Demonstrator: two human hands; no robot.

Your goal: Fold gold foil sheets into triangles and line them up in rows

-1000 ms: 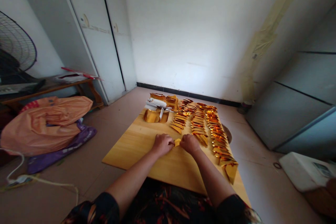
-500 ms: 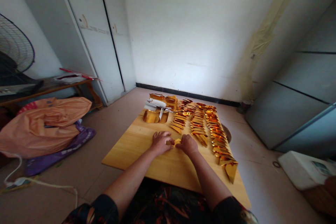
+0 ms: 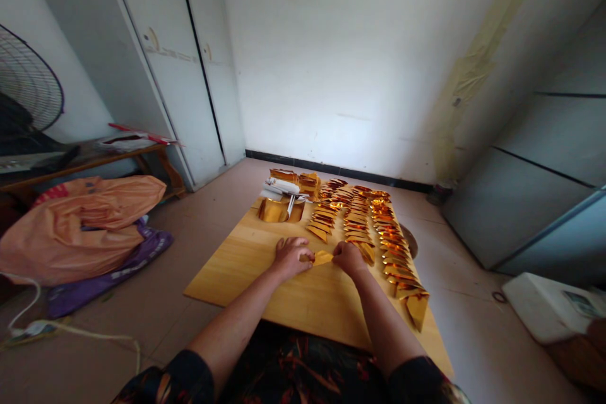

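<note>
On the wooden board (image 3: pixel 246 265) both my hands work a small piece of gold foil paper (image 3: pixel 322 257). My left hand (image 3: pixel 292 256) presses on the paper's left end, thumb and fingers closed on it. My right hand (image 3: pixel 349 257) pinches its right end. Beyond my hands lie several rows of folded gold foil pieces (image 3: pixel 360 221), running from the far edge of the board down its right side to a larger folded piece (image 3: pixel 417 306) at the near right.
A stack of gold sheets with a white roll (image 3: pixel 283 197) sits at the board's far left corner. An orange plastic bag (image 3: pixel 80 221) lies on the floor to the left, below a fan (image 3: pixel 28 95). A white box (image 3: pixel 552 306) stands at the right.
My right hand has slid a little to the right, so more of the gold paper shows between my two hands. My left hand has stayed in place.
</note>
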